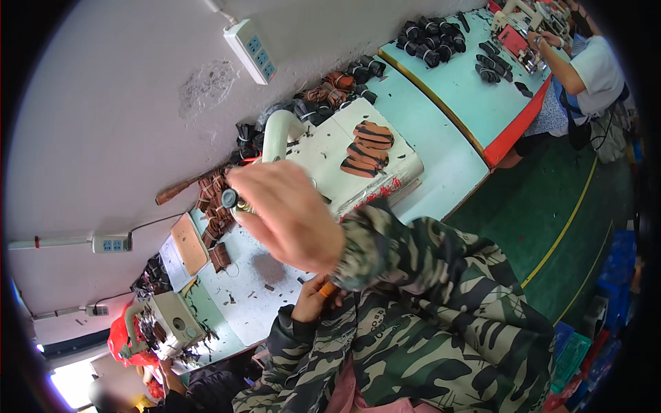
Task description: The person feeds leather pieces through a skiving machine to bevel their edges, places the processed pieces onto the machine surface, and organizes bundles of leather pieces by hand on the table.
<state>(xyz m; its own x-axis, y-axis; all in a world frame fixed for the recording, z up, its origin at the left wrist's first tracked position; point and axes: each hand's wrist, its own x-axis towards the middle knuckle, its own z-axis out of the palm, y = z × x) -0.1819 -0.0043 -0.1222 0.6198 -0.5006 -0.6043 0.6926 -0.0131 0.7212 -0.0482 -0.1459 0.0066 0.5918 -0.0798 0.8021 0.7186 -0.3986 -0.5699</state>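
Note:
My right hand (292, 217) is raised over the work table beside the pale sewing machine (279, 131), slightly smeared by motion. Its fingers and thumb are closed around a small metal piece with a dark round cap (230, 198); whether this belongs to the machine I cannot tell. Low in front of my jacket, my left hand (310, 301) has its fingers bent inward around something hidden. A bit of orange (328, 289) shows at its fingertips. Several brown-and-black strap-like pieces (370, 148) lie in a row on the machine's flat bed.
Tied brown bundles (215, 199) and black bundles (430, 40) line the wall side. A clipboard (189, 243) lies at left, near another machine (172, 323) with a person. At the far right another person (585, 76) works. A socket strip (250, 51) hangs above.

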